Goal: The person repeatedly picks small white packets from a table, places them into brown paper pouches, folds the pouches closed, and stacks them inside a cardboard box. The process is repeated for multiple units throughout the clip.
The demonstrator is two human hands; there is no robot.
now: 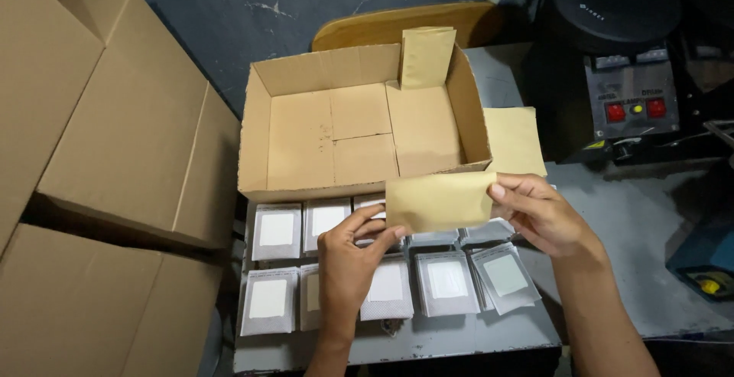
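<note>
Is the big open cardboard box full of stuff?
No, the open cardboard box is nearly empty: its bare bottom shows, with only one tan envelope standing against the back wall.

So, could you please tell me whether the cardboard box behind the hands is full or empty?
Nearly empty: the open cardboard box shows its bare bottom, with only one tan envelope standing against its back wall.
</note>
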